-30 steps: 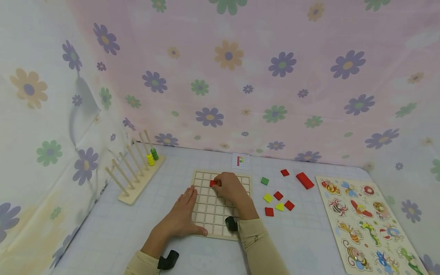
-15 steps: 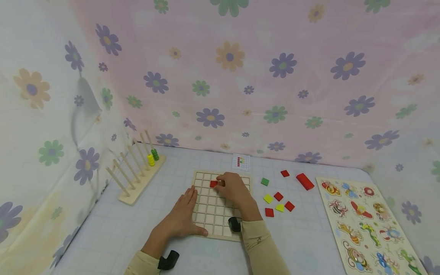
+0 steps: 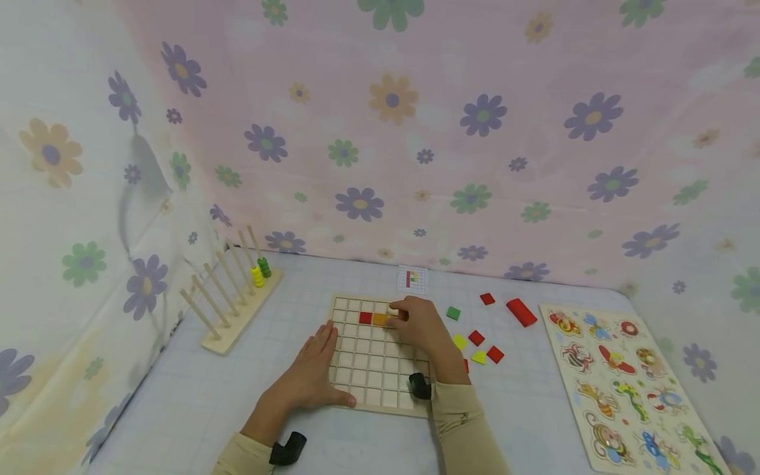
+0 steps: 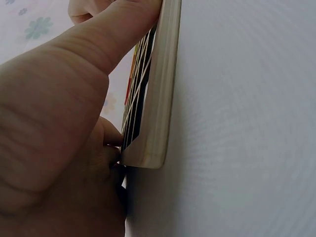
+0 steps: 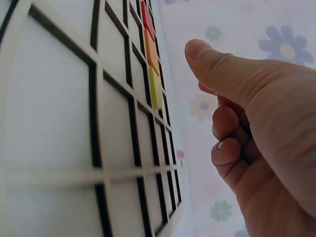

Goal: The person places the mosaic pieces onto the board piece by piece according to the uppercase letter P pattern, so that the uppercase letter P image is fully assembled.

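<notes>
Print (image 3: 464, 418) on the right sleeve (image 3: 472, 439) was too small to read; a card (image 3: 412, 280) beyond the gridded board (image 3: 360, 379) bore coloured squares. On the board's far half, a red tile (image 3: 365, 318), an orange tile (image 3: 380, 319) and a yellow tile (image 5: 156, 90) lay in a row, left to right. The right hand (image 3: 417, 326) hovered beside them, loosely bent, holding nothing; the left hand (image 3: 315, 371), fingers extended, rested against the left and near edges.

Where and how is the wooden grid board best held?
Probably by the near left corner, coming from the left: the grid board lies flat with two straight edges meeting there, the left hand spans them, and the loose tiles lie off to the right.
</notes>
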The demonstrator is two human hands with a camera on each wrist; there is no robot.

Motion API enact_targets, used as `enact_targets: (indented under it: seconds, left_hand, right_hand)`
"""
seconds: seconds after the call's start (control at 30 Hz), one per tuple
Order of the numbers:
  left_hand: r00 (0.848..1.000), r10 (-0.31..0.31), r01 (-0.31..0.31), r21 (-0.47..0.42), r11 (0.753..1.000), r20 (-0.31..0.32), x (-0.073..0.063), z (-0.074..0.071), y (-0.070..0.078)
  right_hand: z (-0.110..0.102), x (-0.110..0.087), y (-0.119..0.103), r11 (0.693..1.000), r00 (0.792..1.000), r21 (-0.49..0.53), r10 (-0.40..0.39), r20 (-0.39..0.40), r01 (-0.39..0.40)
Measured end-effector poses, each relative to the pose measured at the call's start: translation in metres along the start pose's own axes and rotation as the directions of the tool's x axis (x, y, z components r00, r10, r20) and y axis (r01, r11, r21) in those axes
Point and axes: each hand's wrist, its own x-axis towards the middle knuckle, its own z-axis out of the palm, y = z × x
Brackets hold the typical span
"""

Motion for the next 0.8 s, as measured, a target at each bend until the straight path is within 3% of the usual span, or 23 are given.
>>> enact_targets:
  seconds: [0.27,0.63,0.8]
  left_hand:
    - [1.000,-0.008,0.008,0.002,1.000,0.009,0.001,-0.001,0.001]
    - [1.000,-0.005,0.005,-0.011,1.000,0.002,0.000,0.002,0.002]
    - [1.000,-0.024,0.024,0.004,1.000,0.008,0.000,0.002,0.001]
  right_hand:
    - [-0.017,-0.013,0.015,0.995,0.996,0.074,0.076,-0.042,-0.073]
    - [-0.041,-0.038,0.050,0.979,0.969,0.044,0.201,-0.142,-0.197]
    - [-0.051,-0.054,0.064,0.966,0.955,0.046,0.257,-0.148,-0.253]
